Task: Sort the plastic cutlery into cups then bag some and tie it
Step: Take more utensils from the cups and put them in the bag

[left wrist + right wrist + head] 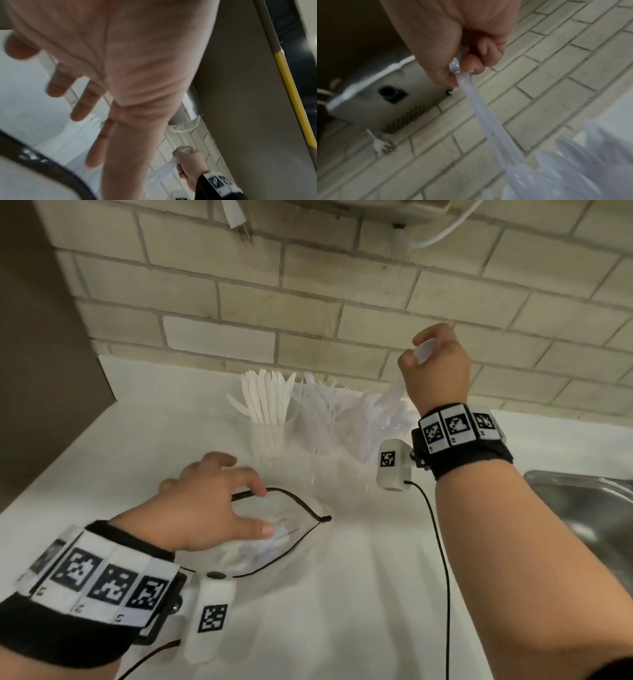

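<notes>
Three clear cups stand against the brick wall: one with white knives (269,412), one with clear forks (318,419), one with clear cutlery (373,429) on the right. My right hand (419,350) is raised above the right cup and grips a bunch of clear cutlery (481,115) by the handles, with the lower ends hanging near that cup. A clear bag (294,546) with a dark cord rim lies open on the white counter and has some cutlery inside. My left hand (262,510) hovers over its mouth with fingers spread, the index finger touching the cord.
A steel sink (582,501) lies at the right edge of the counter (342,611). A dark panel (41,337) closes off the left side. A wall-mounted metal unit (376,102) and a hanging white cable (445,234) are overhead.
</notes>
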Demonstrator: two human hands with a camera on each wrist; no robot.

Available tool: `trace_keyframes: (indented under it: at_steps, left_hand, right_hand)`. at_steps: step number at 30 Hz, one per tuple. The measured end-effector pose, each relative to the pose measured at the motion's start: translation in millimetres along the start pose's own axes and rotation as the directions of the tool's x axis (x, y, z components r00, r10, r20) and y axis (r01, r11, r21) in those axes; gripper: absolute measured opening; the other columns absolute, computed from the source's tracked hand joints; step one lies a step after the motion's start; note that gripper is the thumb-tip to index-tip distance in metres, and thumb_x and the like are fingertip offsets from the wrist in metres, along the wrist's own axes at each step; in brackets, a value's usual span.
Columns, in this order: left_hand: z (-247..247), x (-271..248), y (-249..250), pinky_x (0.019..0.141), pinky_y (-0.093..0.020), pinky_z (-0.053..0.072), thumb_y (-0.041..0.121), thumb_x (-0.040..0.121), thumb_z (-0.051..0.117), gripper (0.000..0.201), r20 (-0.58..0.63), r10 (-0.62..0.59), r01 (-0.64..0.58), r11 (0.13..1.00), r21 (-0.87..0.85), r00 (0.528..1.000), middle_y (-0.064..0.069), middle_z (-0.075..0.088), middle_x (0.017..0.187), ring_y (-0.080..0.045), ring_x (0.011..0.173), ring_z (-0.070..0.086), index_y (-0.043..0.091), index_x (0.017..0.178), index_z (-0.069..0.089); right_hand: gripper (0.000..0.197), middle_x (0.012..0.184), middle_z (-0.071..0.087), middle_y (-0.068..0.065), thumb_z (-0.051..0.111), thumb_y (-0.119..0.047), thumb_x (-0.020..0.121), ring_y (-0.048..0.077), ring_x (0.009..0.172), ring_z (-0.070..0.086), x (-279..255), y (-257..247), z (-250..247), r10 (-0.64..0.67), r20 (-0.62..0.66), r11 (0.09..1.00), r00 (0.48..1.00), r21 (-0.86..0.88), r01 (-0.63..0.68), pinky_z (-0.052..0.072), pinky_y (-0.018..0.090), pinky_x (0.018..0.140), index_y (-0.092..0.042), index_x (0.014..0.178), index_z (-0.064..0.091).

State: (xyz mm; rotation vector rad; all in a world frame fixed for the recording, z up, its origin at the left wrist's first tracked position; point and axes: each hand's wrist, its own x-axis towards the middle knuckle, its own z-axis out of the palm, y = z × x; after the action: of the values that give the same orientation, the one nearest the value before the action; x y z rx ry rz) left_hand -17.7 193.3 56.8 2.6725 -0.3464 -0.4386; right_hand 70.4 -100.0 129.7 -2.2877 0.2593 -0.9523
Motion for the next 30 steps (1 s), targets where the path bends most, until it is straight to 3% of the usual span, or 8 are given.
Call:
trace_keyframes:
  at_steps: [7,11,15,19,22,26,27,30]
  left_hand:
    - [41.4,17.8,0.0,0.111,-0.054,0.020,0.060,0.077,0.060,0.060,0.190,-0.011,-0.017,0.989,0.145,0.982,0.015,0.013,0.154,-0.019,0.143,0.013,0.057,0.131,0.035]
    - [56.2,24.5,0.3,0.114,-0.053,0.015,0.054,0.076,0.064,0.075,0.181,0.048,-0.073,0.988,0.136,0.982,0.016,0.013,0.153,-0.018,0.144,0.009,0.053,0.139,0.023]
    - [67.9,27.2,-0.3,0.114,-0.058,0.009,0.062,0.073,0.061,0.085,0.160,0.065,-0.086,0.988,0.129,0.985,0.013,0.011,0.154,-0.018,0.145,0.004,0.049,0.143,0.015]
    - [72.0,29.5,-1.4,0.113,-0.062,0.005,0.055,0.071,0.066,0.098,0.146,0.048,-0.070,0.986,0.149,0.988,0.012,0.005,0.156,-0.020,0.146,-0.003,0.043,0.147,0.006]
    - [74.0,31.4,-1.3,0.112,-0.064,0.006,0.049,0.066,0.070,0.110,0.141,0.048,-0.072,0.982,0.172,0.989,0.009,-0.001,0.156,-0.020,0.146,-0.003,0.037,0.148,-0.002]
    - [68.0,26.2,-1.4,0.115,-0.060,0.001,0.058,0.071,0.062,0.101,0.162,0.025,-0.054,0.983,0.178,0.986,0.004,-0.011,0.159,-0.023,0.147,-0.010,0.035,0.150,0.003]
    - [64.9,23.2,-3.2,0.115,-0.059,-0.002,0.066,0.067,0.059,0.099,0.161,0.016,-0.048,0.979,0.200,0.987,0.004,-0.016,0.159,-0.023,0.147,-0.014,0.040,0.148,0.009]
    - [55.8,14.7,-13.7,0.111,-0.065,-0.002,0.073,0.058,0.063,0.094,0.142,-0.066,0.009,0.931,0.366,0.988,0.002,-0.021,0.158,-0.030,0.145,-0.017,0.047,0.141,0.027]
  right_hand:
    - [0.026,0.105,0.065,0.013,0.053,-0.018,0.091,0.033,0.095,0.061,-3.5,39.9,44.6,0.140,0.220,0.973,0.966,-0.212,-0.093,0.047,0.035,0.072,-0.009,0.115,0.050]
    - [0.045,0.122,0.058,0.010,0.037,-0.046,0.097,0.032,0.114,0.051,-11.2,53.8,62.1,0.296,0.372,0.807,0.880,-0.590,-0.021,0.042,0.042,0.087,-0.014,0.127,0.047]
    - [0.055,0.139,0.041,0.009,0.044,-0.048,0.093,0.032,0.126,0.038,-22.4,51.6,61.4,0.158,0.310,0.750,0.937,-0.656,0.091,0.036,0.046,0.097,-0.014,0.137,0.043]
    - [0.036,0.131,0.046,0.007,0.056,-0.029,0.088,0.030,0.119,0.041,-56.3,7.2,54.1,-0.110,0.334,0.867,0.936,-0.428,0.254,0.040,0.041,0.097,-0.015,0.121,0.060]
    - [0.020,0.100,0.054,-0.005,0.055,-0.011,0.086,0.009,0.090,0.050,-101.6,-34.7,49.1,-0.246,0.611,0.940,0.752,-0.038,0.338,0.038,0.016,0.081,-0.015,0.098,0.070]
    - [0.014,0.075,0.055,-0.018,0.065,-0.012,0.078,-0.001,0.068,0.050,-151.7,-47.6,54.3,-0.243,0.939,0.883,0.242,0.111,0.457,0.038,0.011,0.068,-0.016,0.091,0.071]
    - [0.021,0.084,0.060,-0.013,0.069,-0.016,0.077,0.004,0.076,0.055,-158.5,-43.0,57.4,-0.181,0.965,0.863,0.188,0.064,0.502,0.042,0.016,0.072,-0.016,0.098,0.070]
    - [0.069,0.127,0.056,0.001,0.078,-0.033,0.072,0.019,0.114,0.055,-165.4,-28.0,61.2,-0.034,0.984,0.833,0.172,-0.067,0.549,0.045,0.027,0.093,-0.016,0.132,0.050]
